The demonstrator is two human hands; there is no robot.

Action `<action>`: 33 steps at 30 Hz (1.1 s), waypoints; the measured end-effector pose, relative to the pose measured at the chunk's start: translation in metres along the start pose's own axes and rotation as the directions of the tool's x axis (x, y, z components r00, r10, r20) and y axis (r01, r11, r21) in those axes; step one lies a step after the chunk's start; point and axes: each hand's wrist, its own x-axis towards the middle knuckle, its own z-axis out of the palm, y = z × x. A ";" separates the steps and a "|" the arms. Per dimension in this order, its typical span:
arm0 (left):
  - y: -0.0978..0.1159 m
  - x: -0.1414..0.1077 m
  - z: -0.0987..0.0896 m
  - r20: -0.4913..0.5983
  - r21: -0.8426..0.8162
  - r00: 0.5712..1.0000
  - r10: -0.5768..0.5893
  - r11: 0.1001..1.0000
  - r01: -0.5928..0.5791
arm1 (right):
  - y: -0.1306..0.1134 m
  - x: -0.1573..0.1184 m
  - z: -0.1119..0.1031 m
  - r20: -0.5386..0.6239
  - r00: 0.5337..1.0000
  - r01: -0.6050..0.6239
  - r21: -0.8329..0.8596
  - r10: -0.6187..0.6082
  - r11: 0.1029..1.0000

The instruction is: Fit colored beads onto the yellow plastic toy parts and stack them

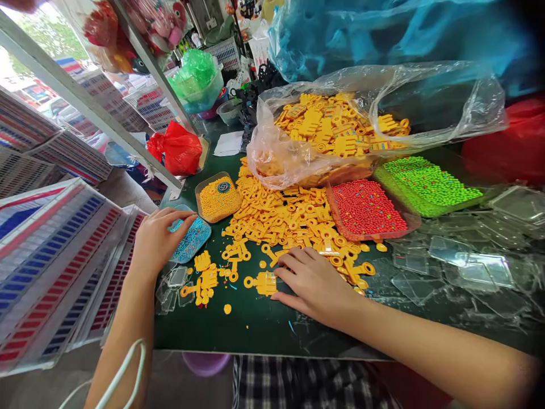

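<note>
The left hand (158, 240) overlaps a tray (210, 232) holding blue beads (192, 238).

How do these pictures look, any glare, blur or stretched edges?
Head view: glare whitens some clear plastic pieces at right; head view: daylight washes out the outdoor background, upper left; head view: the blue plastic bag looks soft, the top right corner black; head view: the crates at left seem stretched; head view: the right hand is fairly sharp.
</note>
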 end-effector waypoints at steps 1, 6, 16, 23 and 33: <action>0.015 -0.007 -0.002 -0.069 -0.061 0.996 0.048 0.997 -0.052 | 0.000 0.000 0.000 0.008 1.000 0.000 0.000 0.000 1.000; 0.087 -0.044 0.018 0.039 -0.280 0.917 0.396 0.886 -0.370 | 0.000 0.000 -0.001 0.018 1.000 -0.009 -0.006 0.009 1.000; 0.101 -0.066 0.049 0.106 -0.300 0.892 0.440 0.869 -0.393 | -0.001 0.001 -0.003 0.034 0.999 -0.009 0.002 0.009 1.000; 0.097 -0.066 0.048 0.056 -0.363 0.918 0.392 0.865 -0.347 | -0.002 0.000 -0.002 0.042 0.999 -0.015 0.003 0.015 1.000; 0.045 -0.060 0.030 -0.340 -0.178 0.910 -0.235 0.967 0.183 | -0.002 -0.001 0.000 -0.011 1.000 -0.015 0.019 0.015 1.000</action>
